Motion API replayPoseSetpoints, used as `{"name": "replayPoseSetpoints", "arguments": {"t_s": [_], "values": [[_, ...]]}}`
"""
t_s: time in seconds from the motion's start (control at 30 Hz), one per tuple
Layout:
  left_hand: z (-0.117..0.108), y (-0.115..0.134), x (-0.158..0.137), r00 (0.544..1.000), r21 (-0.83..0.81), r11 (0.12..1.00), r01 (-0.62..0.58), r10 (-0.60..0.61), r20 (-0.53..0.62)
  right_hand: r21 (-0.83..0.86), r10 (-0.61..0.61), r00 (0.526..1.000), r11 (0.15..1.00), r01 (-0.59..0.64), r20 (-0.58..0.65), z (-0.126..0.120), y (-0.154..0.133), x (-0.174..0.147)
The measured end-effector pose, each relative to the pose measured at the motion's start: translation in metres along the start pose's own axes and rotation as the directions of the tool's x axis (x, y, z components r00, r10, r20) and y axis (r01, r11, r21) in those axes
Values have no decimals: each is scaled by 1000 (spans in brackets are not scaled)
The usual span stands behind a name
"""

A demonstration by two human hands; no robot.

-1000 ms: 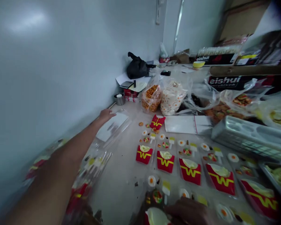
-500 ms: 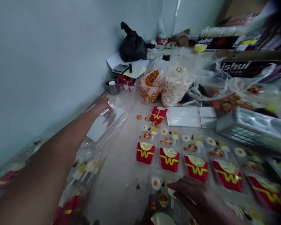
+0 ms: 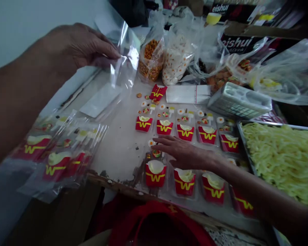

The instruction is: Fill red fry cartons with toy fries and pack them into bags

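My left hand (image 3: 92, 48) is raised at the upper left, thumb and fingers pinched on a clear plastic bag (image 3: 129, 51). My right hand (image 3: 178, 150) reaches in from the right, palm down, fingers stretched out over a clear blister tray (image 3: 143, 177) near the table's front edge. Whether its fingertips touch the tray is hard to see. In that tray sit a red toy fries box (image 3: 155, 176) with a yellow W and small toy food pieces, including a fried egg (image 3: 152, 142). Similar filled trays stand in two rows, partly hidden by my right forearm.
Bagged sets (image 3: 58, 164) lie on the left, near a white sheet (image 3: 100, 100). Bags of orange pieces (image 3: 150, 56) and egg pieces (image 3: 174, 63) stand behind. At right are a pale slotted basket (image 3: 242, 100) and a metal tray (image 3: 248, 153) of yellow toy fries.
My left hand has lifted a clear bag from the pile by the wall and brought it closer. My right hand has moved left over the front tray. The view has tilted down.
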State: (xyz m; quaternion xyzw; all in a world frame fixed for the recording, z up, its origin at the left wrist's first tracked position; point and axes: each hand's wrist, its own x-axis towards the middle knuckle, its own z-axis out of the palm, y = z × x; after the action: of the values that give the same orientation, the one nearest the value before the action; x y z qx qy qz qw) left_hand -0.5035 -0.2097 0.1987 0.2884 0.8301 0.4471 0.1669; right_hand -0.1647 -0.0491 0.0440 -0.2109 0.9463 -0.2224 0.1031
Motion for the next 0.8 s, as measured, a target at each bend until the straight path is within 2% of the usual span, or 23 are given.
{"name": "replayPoseSetpoints", "arguments": {"t_s": [0.07,0.17,0.23,0.33,0.43,0.5,0.57,0.67,0.73,0.8], "values": [[4,-5,-27,997,-84,995,57,-53,50,-69,-51,991,996,60,124,6,-7,9],[2,-30,-54,986,-144,976,166,-160,53,-148,-112,964,977,151,241,13,-16,22],[0,-47,-66,980,-130,973,192,-184,70,-201,-178,952,952,230,249,16,-21,28],[2,-63,-76,976,-85,973,212,-207,71,-257,-346,915,883,392,206,24,-26,37],[14,-70,-81,949,-152,938,313,-302,88,-287,-485,851,801,525,203,28,-32,46],[25,-74,-81,932,-207,909,360,-340,129,-328,-511,835,767,551,206,25,-39,51],[36,-79,-79,930,-227,903,364,-338,145,-372,-491,854,770,519,175,16,-50,51],[51,-88,-75,938,-231,909,346,-328,115,-385,-393,915,834,395,86,-4,-63,39],[61,-91,-74,944,-214,919,330,-316,97,-367,-273,962,893,262,24,-18,-62,25],[73,-89,-76,960,-149,949,277,-266,90,-343,-107,991,936,74,-78,-31,-54,9]]}}
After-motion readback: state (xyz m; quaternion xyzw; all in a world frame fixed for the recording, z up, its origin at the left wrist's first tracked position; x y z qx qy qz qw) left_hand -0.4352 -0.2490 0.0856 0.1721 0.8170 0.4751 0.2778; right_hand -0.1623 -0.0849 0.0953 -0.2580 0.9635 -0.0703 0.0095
